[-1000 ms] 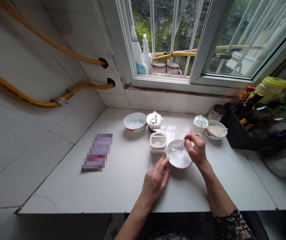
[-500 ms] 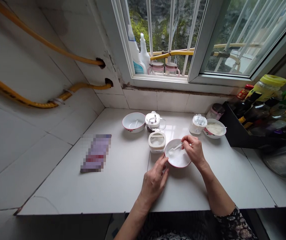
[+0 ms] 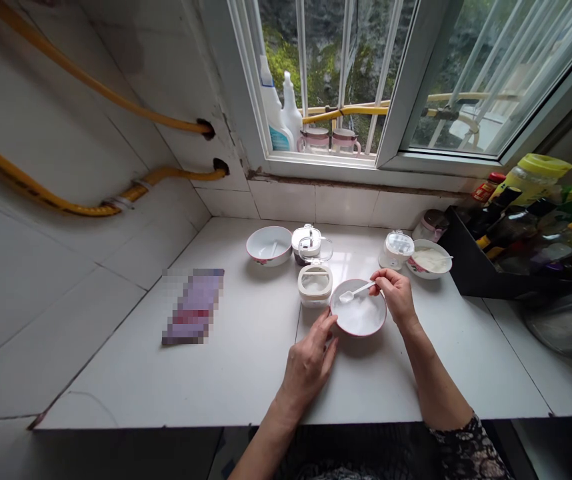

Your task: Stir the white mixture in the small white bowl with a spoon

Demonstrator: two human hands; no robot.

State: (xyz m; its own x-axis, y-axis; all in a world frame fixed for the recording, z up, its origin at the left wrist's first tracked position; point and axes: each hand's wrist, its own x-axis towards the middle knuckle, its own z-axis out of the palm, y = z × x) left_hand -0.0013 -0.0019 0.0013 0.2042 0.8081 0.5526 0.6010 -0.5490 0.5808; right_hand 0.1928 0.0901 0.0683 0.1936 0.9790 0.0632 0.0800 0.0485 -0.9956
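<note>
My right hand pinches the handle end of a small white spoon. The spoon's head is over a red-rimmed bowl of white granular stuff. At the bowl's lower left rim, my left hand grips the edge with its fingers. Just left of the bowl stands a seasoning jar with a cream top. Behind it is another jar, its clear lid raised.
A floral bowl with a spoon inside stands back left. Back right are a white-lidded jar and a bowl of white powder, beside a black bottle rack. A blurred purple packet lies at left.
My right hand has shifted slightly right and up, drawing the spoon up from the white stuff toward the back of the bowl. My left hand stays at the rim.
</note>
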